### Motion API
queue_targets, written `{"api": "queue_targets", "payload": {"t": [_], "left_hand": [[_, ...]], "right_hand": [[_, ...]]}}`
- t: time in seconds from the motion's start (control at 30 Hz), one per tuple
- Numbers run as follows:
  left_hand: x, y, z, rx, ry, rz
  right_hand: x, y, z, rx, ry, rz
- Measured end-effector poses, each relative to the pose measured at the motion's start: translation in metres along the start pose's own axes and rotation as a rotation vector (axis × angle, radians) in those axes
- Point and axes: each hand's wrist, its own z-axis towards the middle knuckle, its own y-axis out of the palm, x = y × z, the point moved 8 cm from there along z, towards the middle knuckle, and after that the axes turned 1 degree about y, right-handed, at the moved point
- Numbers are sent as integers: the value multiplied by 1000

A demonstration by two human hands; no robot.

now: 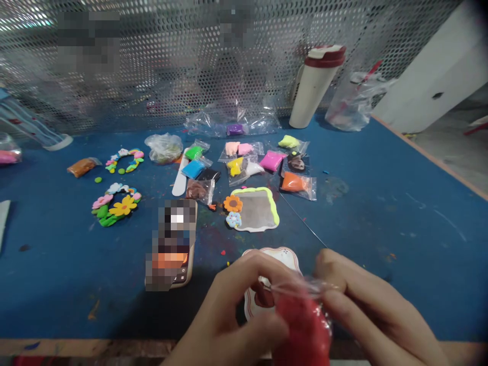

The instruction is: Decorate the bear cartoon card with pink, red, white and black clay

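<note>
One red clay packet, near, is pinched by fingers of the left hand and right hand, partly covering one scalloped white plaque. Beyond lie one clay-trimmed mirror, one phone left, two flowered rings farther left, one tumbler far right.

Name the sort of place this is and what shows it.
Probably a craft workspace: the orange packet of clay-like material among other colours, a flower-trimmed panel, and a blue tabletop flecked with coloured scraps.
</note>
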Motion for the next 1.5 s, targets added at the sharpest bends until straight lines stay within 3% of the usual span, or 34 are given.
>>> {"api": "queue_targets", "payload": {"t": [0.07, 0.27, 0.47, 0.67, 0.77, 0.9, 1.03, 1.13, 1.2, 1.23, 1.33, 1.4, 1.47, 1.5], "left_hand": [[-3, -3, 0, 34, -50, -60], [-7, -13, -1, 125, -48, 73], [-4, -17, -2, 180, 43, 242], [-4, -13, -3, 158, 49, 302], [2, -11, -2, 141, 134, 340], [13, -1, -1, 65, 278, 415], [12, 6, 2, -5, 258, 414], [3, 5, 4, -120, 111, 393], [6, -4, 6, -160, 64, 430], [14, -13, 9, -136, 106, 483], [54, -57, 29, 154, 276, 799], [79, -84, 52, 394, 320, 1103], [85, -98, 87, 461, 296, 1426], [78, -101, 108, 398, 242, 1547]], "right_hand": [[-7, 5, 4, -60, -46, -10], [-13, 2, 3, -14, -124, -204], [0, 12, 3, -164, -27, -199], [-5, 12, 5, -164, -71, -229], [-10, 11, 7, -154, -115, -328], [-22, 13, 9, -226, -258, -412], [-29, 14, 5, -265, -377, -454], [-18, 13, 4, -308, -282, -376], [-1, 7, 6, -302, -102, -232], [9, 1, 9, -265, 2, -161], [35, -18, 14, -75, 231, -14], [46, -17, 16, -46, 310, 125], [53, -5, 15, -123, 397, 310], [56, 1, 13, -165, 447, 395]]}}
